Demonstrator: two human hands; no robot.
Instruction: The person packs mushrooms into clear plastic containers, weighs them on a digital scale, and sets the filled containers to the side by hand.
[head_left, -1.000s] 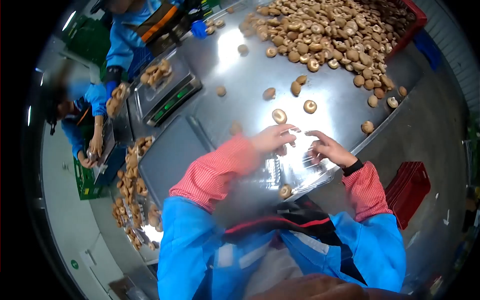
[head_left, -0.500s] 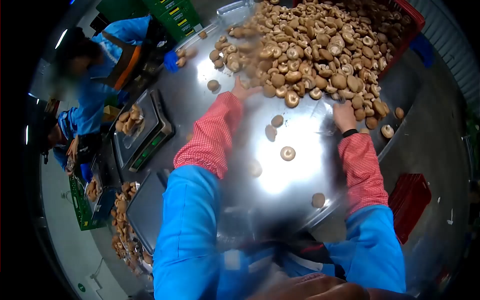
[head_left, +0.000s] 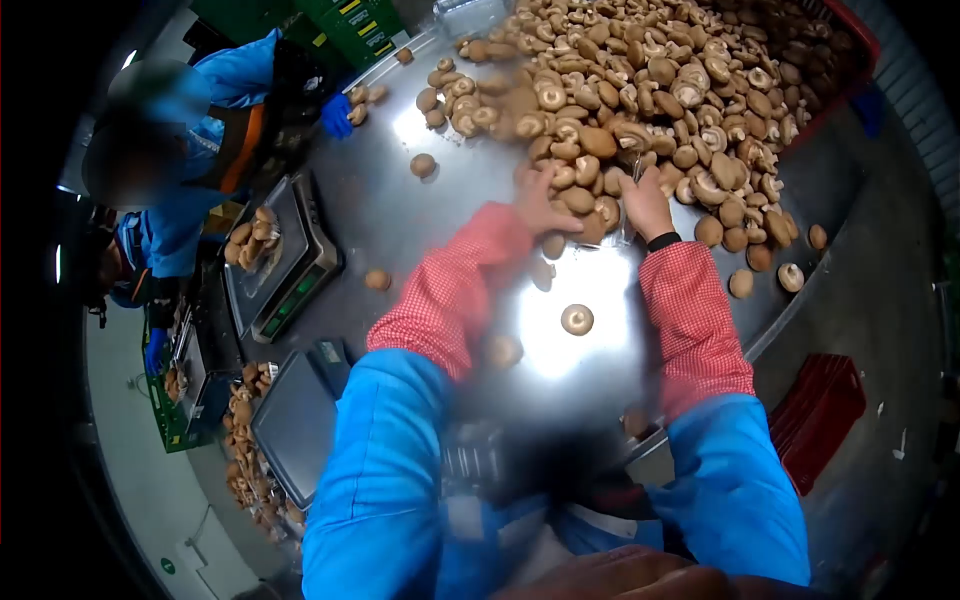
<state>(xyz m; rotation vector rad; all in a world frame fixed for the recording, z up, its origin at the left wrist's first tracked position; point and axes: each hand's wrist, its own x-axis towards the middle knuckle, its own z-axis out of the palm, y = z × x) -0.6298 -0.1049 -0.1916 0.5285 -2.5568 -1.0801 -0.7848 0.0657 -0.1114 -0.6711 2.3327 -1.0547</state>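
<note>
My left hand lies against the near edge of a big heap of brown shiitake mushrooms, its thumb and fingers spread beside several caps. Facing it, my right hand is closed at what looks like the rim of a clear plastic tray. Mushrooms between my hands hide most of that tray. A single mushroom rests stem up on the metal table, nearer to me.
On the left stands a scale with packed mushrooms. Behind it a co-worker's blue-gloved hand is beside loose mushrooms. A red crate borders the heap. Another red crate sits on the floor at right. Clear containers lie at the back.
My left hand has moved right and nearer to me, my right hand left, so they are closer together. Mushrooms are now gathered between them, where the bare table showed before.
</note>
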